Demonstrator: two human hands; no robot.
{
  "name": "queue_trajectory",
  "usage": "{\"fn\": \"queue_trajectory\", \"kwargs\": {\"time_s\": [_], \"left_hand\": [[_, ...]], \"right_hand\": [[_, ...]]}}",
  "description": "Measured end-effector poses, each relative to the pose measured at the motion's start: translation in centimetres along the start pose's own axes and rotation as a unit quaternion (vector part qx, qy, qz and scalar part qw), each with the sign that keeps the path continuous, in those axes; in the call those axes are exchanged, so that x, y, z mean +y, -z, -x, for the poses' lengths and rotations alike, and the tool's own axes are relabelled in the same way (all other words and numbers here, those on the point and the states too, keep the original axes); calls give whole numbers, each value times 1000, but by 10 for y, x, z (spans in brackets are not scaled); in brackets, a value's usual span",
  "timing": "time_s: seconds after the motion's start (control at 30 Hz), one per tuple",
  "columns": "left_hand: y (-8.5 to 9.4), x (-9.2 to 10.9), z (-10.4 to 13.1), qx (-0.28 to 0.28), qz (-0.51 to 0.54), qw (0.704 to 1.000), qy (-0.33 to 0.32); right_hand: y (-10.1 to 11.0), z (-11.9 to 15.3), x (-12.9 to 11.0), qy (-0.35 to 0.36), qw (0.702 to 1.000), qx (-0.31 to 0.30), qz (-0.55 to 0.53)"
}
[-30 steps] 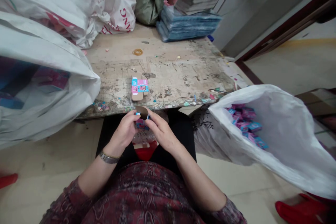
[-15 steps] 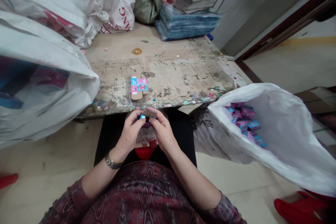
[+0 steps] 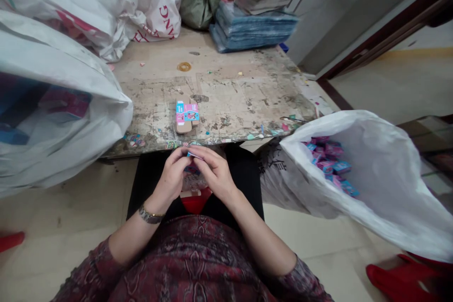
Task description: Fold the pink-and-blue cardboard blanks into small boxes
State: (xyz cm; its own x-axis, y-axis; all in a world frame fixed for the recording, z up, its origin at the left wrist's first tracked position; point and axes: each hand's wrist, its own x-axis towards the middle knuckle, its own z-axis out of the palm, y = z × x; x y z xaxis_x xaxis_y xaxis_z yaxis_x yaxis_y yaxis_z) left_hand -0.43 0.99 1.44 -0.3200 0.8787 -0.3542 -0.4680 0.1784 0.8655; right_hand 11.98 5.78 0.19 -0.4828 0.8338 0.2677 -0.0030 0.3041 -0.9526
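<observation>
Between my fingers, just off the table's front edge and above my lap, is a small pink and blue cardboard box [image 3: 193, 155]. My left hand [image 3: 173, 172] grips its left side, thumb toward me. On the other side my right hand [image 3: 215, 170] is closed on it, fingertips along the top. Most of the box is hidden by the fingers. Flat, unfolded pink and blue box blanks [image 3: 187, 114] lie on the table a little ahead of my hands, brown flaps showing.
To my right gapes a white sack [image 3: 385, 170] with several small pink and blue boxes [image 3: 332, 160] inside. Another white sack [image 3: 71, 146] holding cartons hangs over the table's left. Blue plastic-wrapped stacks [image 3: 253, 30] and a green bag [image 3: 196, 0] stand at the back of the worn table [image 3: 240, 89].
The brown flap that stood up on the box has gone down, and its printed side now shows. My fingers have closed in over the top. The blanks on the table have stayed put.
</observation>
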Motion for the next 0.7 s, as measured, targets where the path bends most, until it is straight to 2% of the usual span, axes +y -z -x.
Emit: {"fn": "queue_trajectory", "kwargs": {"time_s": [0.07,0.13,0.47,0.7], "left_hand": [[3,0,-1,-8,-1,1000,8],[5,1,-2,-20,-11,1000,19],[14,6,-6,-83,-47,992,85],[14,5,-6,-89,-43,991,87]], "right_hand": [[4,-1,-4,3,999,-33,17],[7,-2,-6,-4,999,-41,26],[14,-1,3,-106,994,1,23],[13,3,7,-109,992,28,59]]}}
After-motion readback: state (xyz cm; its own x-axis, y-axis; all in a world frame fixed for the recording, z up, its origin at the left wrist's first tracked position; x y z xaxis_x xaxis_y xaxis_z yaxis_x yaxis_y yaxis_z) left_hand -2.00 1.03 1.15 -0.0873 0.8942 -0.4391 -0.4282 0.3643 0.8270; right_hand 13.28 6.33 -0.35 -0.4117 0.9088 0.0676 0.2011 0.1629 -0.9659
